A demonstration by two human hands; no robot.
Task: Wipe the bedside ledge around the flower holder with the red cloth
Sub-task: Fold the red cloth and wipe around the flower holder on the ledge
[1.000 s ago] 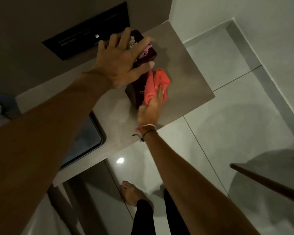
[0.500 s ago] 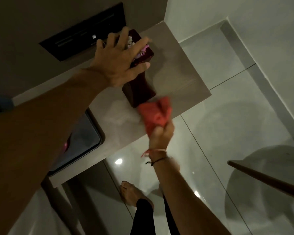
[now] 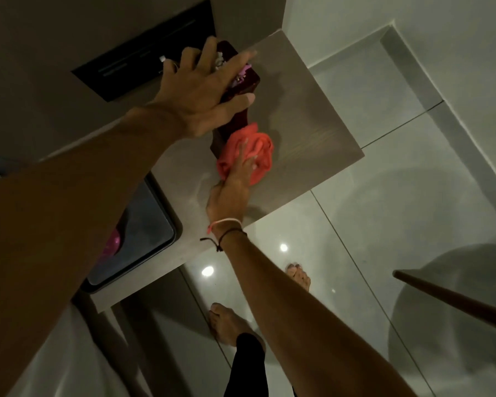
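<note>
A dark maroon flower holder [image 3: 248, 81] with pale and pink flowers in its top stands on the grey-brown bedside ledge [image 3: 304, 124]. My left hand [image 3: 204, 93] grips its upper part, fingers spread over the flowers. The red cloth [image 3: 255, 150] lies bunched on the ledge against the holder's base. My right hand [image 3: 232, 181] presses flat on the cloth, fingers stretched over it. The holder's lower left side is hidden by my left hand.
A dark glossy tray or screen [image 3: 143, 233] sits at the ledge's left end. A black panel [image 3: 146, 50] is set in the wall behind. The ledge's front edge drops to a glossy tiled floor [image 3: 384, 213]. A wooden rail [image 3: 453, 299] crosses the lower right.
My right hand pulled the cloth off the ledge's front edge, then pushed it back onto the ledge against the holder's base. My left hand has stayed on the holder.
</note>
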